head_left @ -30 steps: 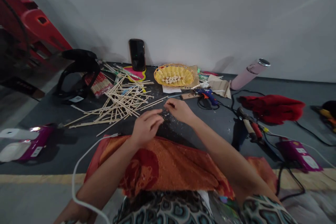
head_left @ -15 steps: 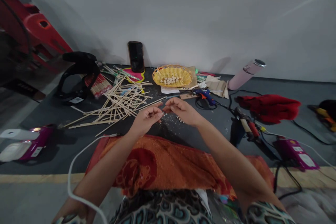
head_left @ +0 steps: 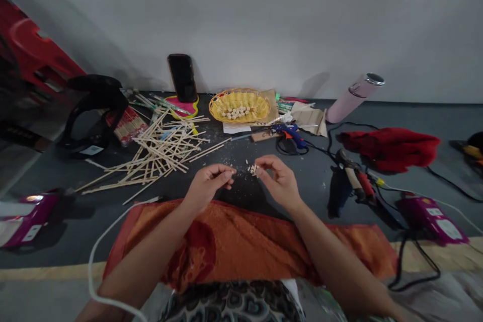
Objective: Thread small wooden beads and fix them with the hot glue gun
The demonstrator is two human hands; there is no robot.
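Observation:
My left hand [head_left: 211,183] is closed in a pinch above the dark tabletop; whatever lies between its thumb and forefinger is too small to make out. To the right, my right hand [head_left: 279,180] has its thumb and fingertips drawn together at a little heap of short pale wooden pieces [head_left: 252,169]. I cannot tell which piece, if any, they grip. Pale crumbs are scattered between the hands. Behind them, a yellow woven basket [head_left: 239,95] holds several small pale pieces. A loose pile of thin wooden sticks [head_left: 160,148] spreads to the left.
An orange towel [head_left: 249,246] covers the front edge under my forearms. On the right are a blue glue gun [head_left: 292,135], pliers [head_left: 356,178], a red cloth [head_left: 392,146] and a pink flask [head_left: 352,98]. A phone [head_left: 183,78] leans on the wall; a white cable [head_left: 94,261] crosses the left front.
My hands, close together before, have moved apart and nearer to me. My right hand has come down to the heap of wooden pieces, which now shows more fully.

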